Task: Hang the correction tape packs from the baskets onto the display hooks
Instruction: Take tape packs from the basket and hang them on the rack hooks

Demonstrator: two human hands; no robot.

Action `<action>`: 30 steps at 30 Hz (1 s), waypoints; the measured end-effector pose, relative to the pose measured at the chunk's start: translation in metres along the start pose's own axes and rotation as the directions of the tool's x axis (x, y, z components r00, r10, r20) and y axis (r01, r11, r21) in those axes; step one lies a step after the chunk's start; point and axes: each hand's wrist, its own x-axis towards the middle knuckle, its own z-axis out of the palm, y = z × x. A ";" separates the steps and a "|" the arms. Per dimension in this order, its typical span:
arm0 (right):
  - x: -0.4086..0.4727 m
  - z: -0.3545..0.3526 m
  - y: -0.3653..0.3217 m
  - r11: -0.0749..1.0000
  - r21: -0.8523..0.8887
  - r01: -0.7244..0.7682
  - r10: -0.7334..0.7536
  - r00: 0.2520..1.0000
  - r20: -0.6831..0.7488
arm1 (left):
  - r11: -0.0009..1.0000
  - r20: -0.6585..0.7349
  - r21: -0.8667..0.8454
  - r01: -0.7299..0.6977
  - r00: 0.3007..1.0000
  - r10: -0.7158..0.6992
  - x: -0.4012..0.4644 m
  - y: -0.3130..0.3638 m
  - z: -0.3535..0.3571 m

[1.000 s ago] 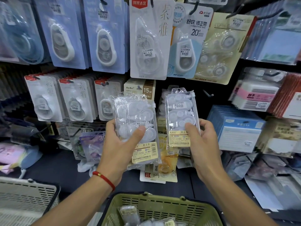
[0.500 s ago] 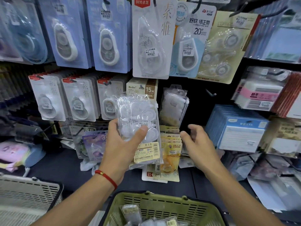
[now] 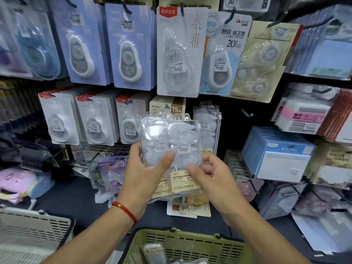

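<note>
My left hand (image 3: 144, 174) grips a stack of clear correction tape packs (image 3: 169, 141) in front of the display, thumb across the front. My right hand (image 3: 211, 178) pinches the front pack of that stack at its lower right, near the yellow label (image 3: 182, 181). Behind the stack, one clear pack (image 3: 208, 128) hangs on a hook of the middle row. A bare hook (image 3: 246, 113) juts out to its right. At the bottom sits the green basket (image 3: 190, 244) with more packs (image 3: 154, 252) inside.
Carded correction tapes fill the upper hooks (image 3: 179, 52) and the middle row at left (image 3: 95, 121). A grey basket (image 3: 32, 231) stands at bottom left. Blue notepad stacks (image 3: 276, 155) and other stationery crowd the right. Loose packs lie on the dark shelf (image 3: 188, 206).
My right hand left one clear pack hanging on the middle-row hook, came back empty, and now pinches the front pack of the stack in my left hand.
</note>
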 end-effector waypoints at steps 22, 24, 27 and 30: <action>0.014 -0.029 0.004 0.996 0.081 0.047 -0.022 0.957 -0.288 | 1.000 -0.042 0.026 -0.004 0.999 0.005 0.004 -0.005 -0.001; 0.013 -0.028 0.003 0.995 0.089 0.040 -0.011 0.952 -0.306 | 1.000 -0.038 0.018 -0.006 0.999 0.006 0.004 -0.005 -0.002; 0.014 -0.028 0.005 0.996 0.085 0.039 -0.008 0.943 -0.332 | 1.000 -0.035 0.014 -0.003 0.999 0.003 0.004 -0.005 -0.002; 0.019 -0.032 0.011 1.000 0.019 0.020 -0.014 0.953 -0.304 | 1.000 -0.024 0.003 0.003 1.000 -0.003 0.004 -0.006 -0.003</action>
